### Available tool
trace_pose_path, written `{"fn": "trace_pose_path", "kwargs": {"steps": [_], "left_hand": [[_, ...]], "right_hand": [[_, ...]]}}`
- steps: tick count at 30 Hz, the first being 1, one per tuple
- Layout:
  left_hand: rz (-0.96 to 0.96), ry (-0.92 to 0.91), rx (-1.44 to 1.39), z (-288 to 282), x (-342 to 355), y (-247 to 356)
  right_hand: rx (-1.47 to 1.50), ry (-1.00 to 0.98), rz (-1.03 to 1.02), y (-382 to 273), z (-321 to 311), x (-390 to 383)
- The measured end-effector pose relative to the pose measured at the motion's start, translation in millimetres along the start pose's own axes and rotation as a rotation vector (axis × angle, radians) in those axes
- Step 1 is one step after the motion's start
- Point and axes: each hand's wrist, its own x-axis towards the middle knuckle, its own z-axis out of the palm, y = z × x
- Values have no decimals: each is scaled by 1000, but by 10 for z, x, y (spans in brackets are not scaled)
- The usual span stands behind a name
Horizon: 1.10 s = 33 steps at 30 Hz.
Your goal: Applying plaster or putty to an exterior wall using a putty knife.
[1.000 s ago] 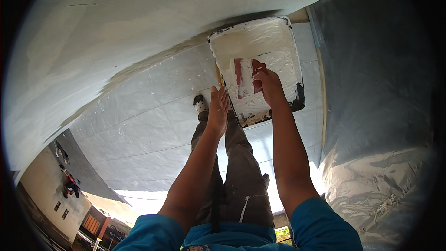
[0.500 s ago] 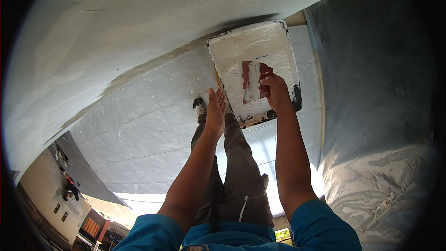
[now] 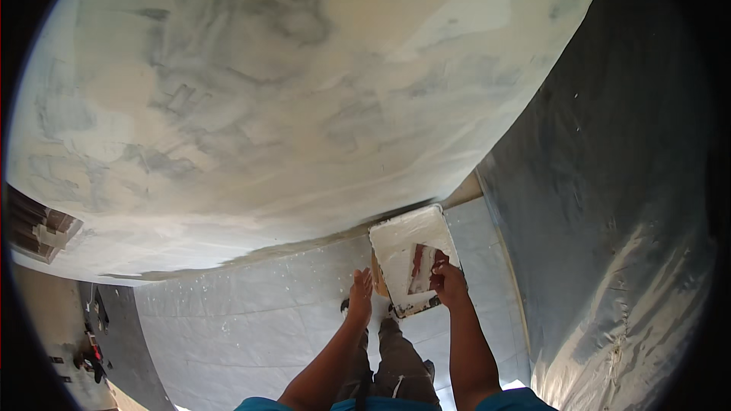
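My right hand grips a dark red, flat putty spreader with white paste smeared across its blade. The spreader is over a rectangular board coated with white paste, its dark rim showing through in patches. Whether the blade touches the paste I cannot tell. Beside the board's left edge is my left hand, open, fingers stretched out and holding nothing. A strip of yellowish wood shows under that edge; what carries the board is hidden.
A tall wall with pale, patchy filler and grey smudges rises in front. Grey sheeting spotted with white covers the floor. Dark plastic sheeting hangs at the right. A brown slatted opening is at far left.
The view has tilted up, so more wall shows and the board and both hands appear lower and smaller. My right hand keeps its grip on the spreader; my left hand stays open.
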Motion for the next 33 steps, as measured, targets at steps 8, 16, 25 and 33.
{"fn": "trace_pose_path", "kwargs": {"steps": [8, 16, 25, 33], "left_hand": [[186, 19, 220, -362, 275, 31], [747, -398, 150, -165, -1399, 2647], [1428, -364, 509, -679, -2987, 5327], [1828, -102, 1106, -251, -3807, 6742]], "right_hand": [[-441, -77, -615, 283, -560, 1], [339, -614, -321, -1458, 2043, -1373], [37, -806, -1043, -3403, 5005, -3481], [-50, -660, -1389, -4158, 6270, -4615]]}}
